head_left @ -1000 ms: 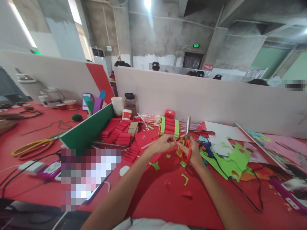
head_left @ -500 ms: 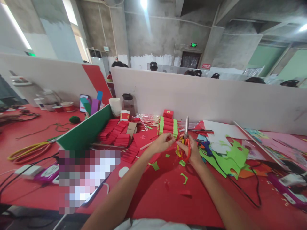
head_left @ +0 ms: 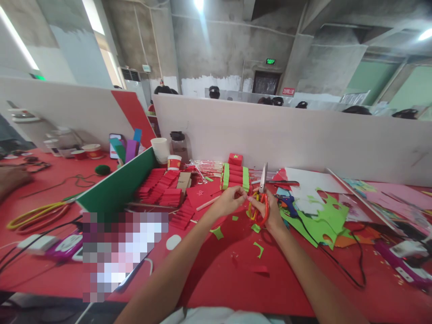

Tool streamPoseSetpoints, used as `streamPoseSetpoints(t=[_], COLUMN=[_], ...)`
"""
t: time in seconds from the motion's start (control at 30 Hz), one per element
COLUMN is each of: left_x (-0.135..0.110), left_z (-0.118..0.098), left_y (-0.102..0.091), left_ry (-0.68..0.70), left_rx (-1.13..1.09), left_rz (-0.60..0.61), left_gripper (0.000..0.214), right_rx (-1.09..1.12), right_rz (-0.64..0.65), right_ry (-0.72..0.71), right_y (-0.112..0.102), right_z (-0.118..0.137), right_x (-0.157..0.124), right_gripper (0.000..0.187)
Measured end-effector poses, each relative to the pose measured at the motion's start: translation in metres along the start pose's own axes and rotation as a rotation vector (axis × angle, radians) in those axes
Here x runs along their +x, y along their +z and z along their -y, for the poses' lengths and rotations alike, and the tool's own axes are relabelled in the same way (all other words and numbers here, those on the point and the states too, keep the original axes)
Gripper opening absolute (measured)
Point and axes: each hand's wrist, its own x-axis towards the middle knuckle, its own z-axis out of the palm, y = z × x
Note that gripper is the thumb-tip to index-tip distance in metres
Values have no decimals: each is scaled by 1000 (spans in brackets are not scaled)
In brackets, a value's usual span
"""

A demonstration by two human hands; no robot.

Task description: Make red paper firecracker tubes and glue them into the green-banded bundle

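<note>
My right hand (head_left: pixel 272 212) grips the red and yellow handles of a pair of scissors (head_left: pixel 262 194), whose blades point straight up. Just to its left, my left hand (head_left: pixel 227 201) is closed in a pinch on a small red piece that I cannot make out. The fingertips of both hands meet above the red table (head_left: pixel 219 270). Right behind them lies a bundle of red paper rolls with green bands (head_left: pixel 235 177). Green paper scraps (head_left: pixel 258 249) are strewn on the table below my hands.
Stacks of folded red paper (head_left: pixel 165 189) lie left of the bundle, beside a green board (head_left: pixel 118 184). Cut green sheets (head_left: pixel 320 220), a glue gun (head_left: pixel 286 203) and cables sit to the right. A white partition (head_left: pixel 303 139) backs the table. Another person's hand (head_left: pixel 10 180) shows at far left.
My hands have stayed together at the same spot. The view has shifted slightly, and another person's hand has come into sight at the far left.
</note>
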Motion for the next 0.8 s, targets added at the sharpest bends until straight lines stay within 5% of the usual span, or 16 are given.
streamPoseSetpoints(t=[0.47,0.8], left_x=[-1,0], left_z=[0,-14], left_y=[1,-7], left_ry=[-24,-125], left_rx=[-34,-284], left_rz=[16,-139], left_gripper=[25,18], right_rx=[12,-229], right_rz=[-5,349], right_ry=[-12,-4], right_y=[-1,-10], right_z=[-4,14], right_x=[-1,-3], right_gripper=[45,41])
